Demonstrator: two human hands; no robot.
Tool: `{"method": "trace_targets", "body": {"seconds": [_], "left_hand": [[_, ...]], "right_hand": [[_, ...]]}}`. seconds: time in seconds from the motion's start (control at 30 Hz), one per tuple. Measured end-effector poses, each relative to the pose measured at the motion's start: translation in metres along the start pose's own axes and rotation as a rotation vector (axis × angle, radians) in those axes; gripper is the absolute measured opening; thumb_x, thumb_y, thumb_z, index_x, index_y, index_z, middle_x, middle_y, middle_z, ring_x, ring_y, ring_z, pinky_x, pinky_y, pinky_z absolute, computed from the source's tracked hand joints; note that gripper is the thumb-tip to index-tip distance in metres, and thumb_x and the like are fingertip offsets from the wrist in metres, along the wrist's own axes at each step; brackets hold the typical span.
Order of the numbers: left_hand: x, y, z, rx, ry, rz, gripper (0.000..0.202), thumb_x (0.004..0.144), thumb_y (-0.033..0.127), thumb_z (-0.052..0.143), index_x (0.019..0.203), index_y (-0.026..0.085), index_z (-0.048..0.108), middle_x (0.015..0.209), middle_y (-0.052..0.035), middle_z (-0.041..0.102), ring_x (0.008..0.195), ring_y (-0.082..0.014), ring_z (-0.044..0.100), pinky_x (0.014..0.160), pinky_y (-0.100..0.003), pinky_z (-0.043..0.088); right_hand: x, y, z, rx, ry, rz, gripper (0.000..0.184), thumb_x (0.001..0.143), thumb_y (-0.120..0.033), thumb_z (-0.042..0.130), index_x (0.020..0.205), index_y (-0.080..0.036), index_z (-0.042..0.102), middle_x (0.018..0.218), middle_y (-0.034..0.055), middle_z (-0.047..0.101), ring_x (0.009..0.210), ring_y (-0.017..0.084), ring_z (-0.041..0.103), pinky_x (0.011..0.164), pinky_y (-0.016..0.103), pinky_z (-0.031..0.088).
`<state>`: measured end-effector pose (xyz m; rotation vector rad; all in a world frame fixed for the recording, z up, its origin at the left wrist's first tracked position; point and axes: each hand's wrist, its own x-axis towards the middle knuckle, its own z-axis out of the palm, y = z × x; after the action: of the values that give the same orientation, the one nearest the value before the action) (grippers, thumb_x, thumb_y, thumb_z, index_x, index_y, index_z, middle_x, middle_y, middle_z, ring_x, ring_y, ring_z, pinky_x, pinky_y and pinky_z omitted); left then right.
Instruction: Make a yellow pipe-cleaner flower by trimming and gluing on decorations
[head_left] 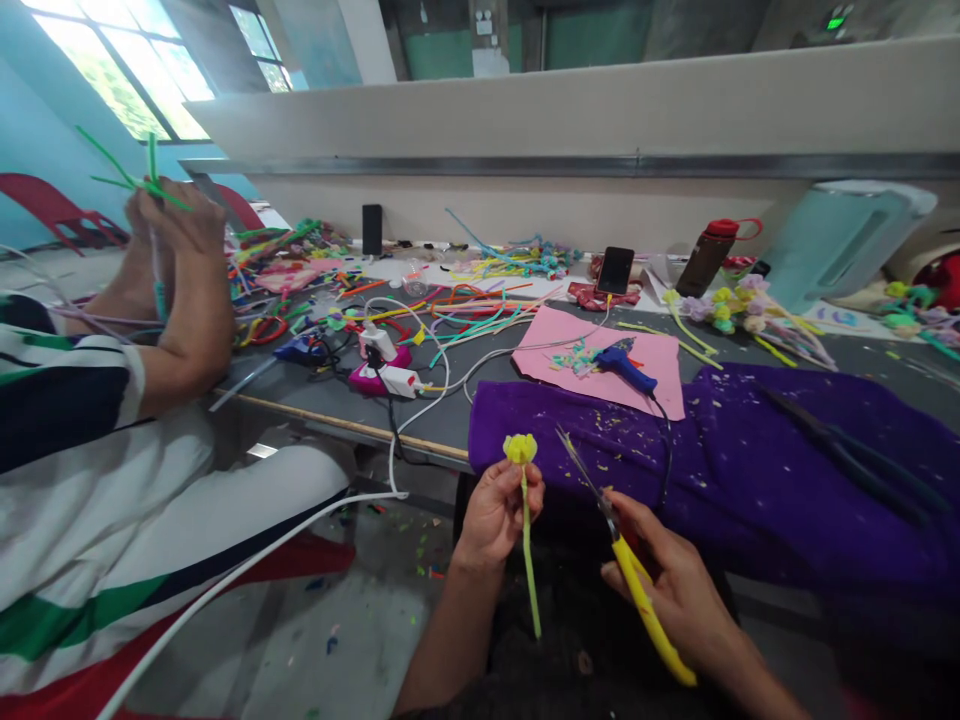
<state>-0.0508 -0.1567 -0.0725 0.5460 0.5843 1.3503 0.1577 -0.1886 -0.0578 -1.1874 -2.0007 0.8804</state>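
Observation:
My left hand pinches the green stem of a small yellow flower just under its bloom. The flower stands upright, its stem hanging down below my fingers, and looks made of fuzzy pipe cleaner. In my right hand is a pair of yellow-handled scissors, blades pointing up and left toward the flower but apart from it. Behind both hands a purple cloth speckled with scraps covers the table edge. A blue glue gun lies on a pink sheet beside small pastel bits.
A co-worker's hands at left hold green pipe cleaners. White cables run from a power strip across the table edge. A long dark tool lies on the cloth. Behind stand a phone, brown bottle and light-blue jug.

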Motion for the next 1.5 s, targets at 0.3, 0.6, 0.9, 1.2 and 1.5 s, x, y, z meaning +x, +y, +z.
{"method": "trace_targets", "body": {"seconds": [0.3, 0.6, 0.9, 1.2, 1.5], "left_hand": [[-0.001, 0.005, 0.019, 0.087, 0.215, -0.017, 0.021, 0.067, 0.032, 0.067, 0.072, 0.012, 0.06, 0.051, 0.002, 0.056, 0.032, -0.0018, 0.039, 0.027, -0.011, 0.023], [-0.003, -0.003, 0.021, 0.201, 0.236, 0.084, 0.023, 0.071, 0.036, 0.064, 0.068, 0.014, 0.057, 0.044, 0.0056, 0.049, 0.032, -0.0034, 0.04, 0.028, -0.012, 0.027], [-0.007, 0.004, 0.02, 0.219, 0.149, 0.019, 0.021, 0.078, 0.032, 0.056, 0.074, 0.012, 0.06, 0.059, 0.0, 0.057, 0.037, -0.003, 0.046, 0.031, -0.012, 0.027], [-0.008, 0.007, 0.018, 0.289, 0.18, 0.061, 0.02, 0.076, 0.031, 0.059, 0.071, 0.012, 0.061, 0.057, 0.0012, 0.054, 0.039, -0.0017, 0.04, 0.033, -0.012, 0.026], [-0.009, 0.001, 0.019, 0.371, 0.167, 0.095, 0.019, 0.077, 0.033, 0.058, 0.076, 0.014, 0.062, 0.059, 0.0033, 0.053, 0.039, -0.0006, 0.039, 0.036, -0.012, 0.029]], "right_hand": [[0.002, -0.006, 0.006, -0.122, -0.023, -0.06, 0.054, 0.077, -0.026, 0.058, 0.127, -0.023, 0.037, 0.095, 0.0046, 0.058, 0.077, 0.016, 0.058, 0.067, 0.026, 0.049], [0.008, 0.001, 0.018, -0.248, 0.049, -0.153, 0.055, 0.079, -0.027, 0.056, 0.129, -0.02, 0.034, 0.083, 0.0034, 0.054, 0.07, 0.017, 0.054, 0.061, 0.027, 0.046], [0.005, 0.003, 0.004, -0.138, 0.057, -0.007, 0.055, 0.076, -0.029, 0.059, 0.127, -0.023, 0.038, 0.103, 0.0055, 0.058, 0.088, 0.018, 0.058, 0.074, 0.027, 0.049], [0.005, 0.002, 0.003, -0.13, 0.021, -0.026, 0.055, 0.076, -0.028, 0.059, 0.127, -0.025, 0.038, 0.102, 0.0039, 0.058, 0.083, 0.016, 0.058, 0.074, 0.027, 0.048], [0.01, 0.001, 0.011, -0.147, 0.058, -0.142, 0.058, 0.077, -0.028, 0.06, 0.128, -0.022, 0.036, 0.08, 0.0015, 0.053, 0.069, 0.015, 0.053, 0.061, 0.026, 0.045]]}}
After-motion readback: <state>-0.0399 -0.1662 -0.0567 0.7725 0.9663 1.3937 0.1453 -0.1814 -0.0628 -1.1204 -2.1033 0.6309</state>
